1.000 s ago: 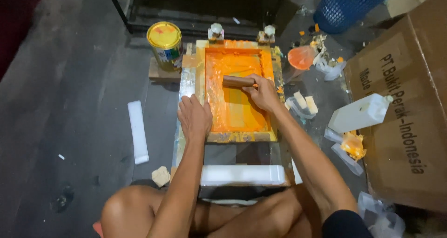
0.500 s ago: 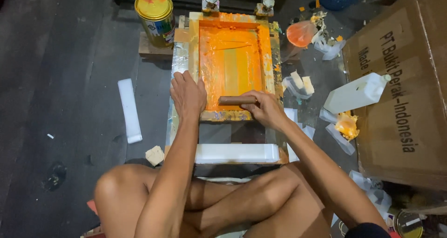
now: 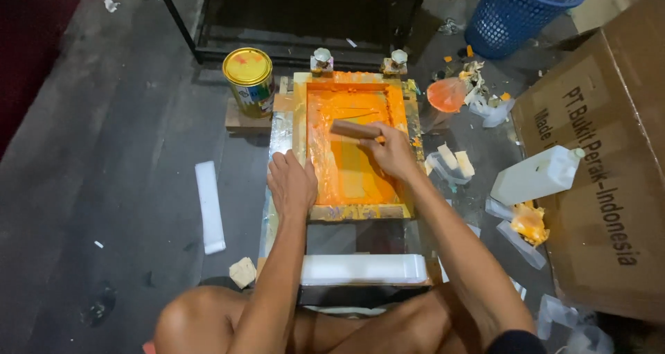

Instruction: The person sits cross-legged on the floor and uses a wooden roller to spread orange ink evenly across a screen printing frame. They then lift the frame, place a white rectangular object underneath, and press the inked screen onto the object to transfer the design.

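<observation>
A wooden printing screen frame point(image 3: 299, 129) coated in orange ink lies flat on the floor in front of me. My right hand point(image 3: 391, 152) grips a wooden squeegee point(image 3: 353, 129) held across the upper half of the orange mesh. My left hand point(image 3: 291, 182) presses flat on the frame's left rail near its lower corner, fingers spread. A white foam strip point(image 3: 364, 269) lies just below the frame, between it and my folded legs.
A yellow-lidded paint can point(image 3: 249, 79) stands on a wood block at the upper left. A blue basket point(image 3: 523, 11), orange bag point(image 3: 447, 94), white jug point(image 3: 537, 175) and large cardboard box point(image 3: 609, 160) crowd the right. A white strip point(image 3: 209, 205) lies left.
My right hand pulled the squeegee down to the frame's near edge, then moved it back up to the upper half of the mesh. My left hand stayed on the left rail.
</observation>
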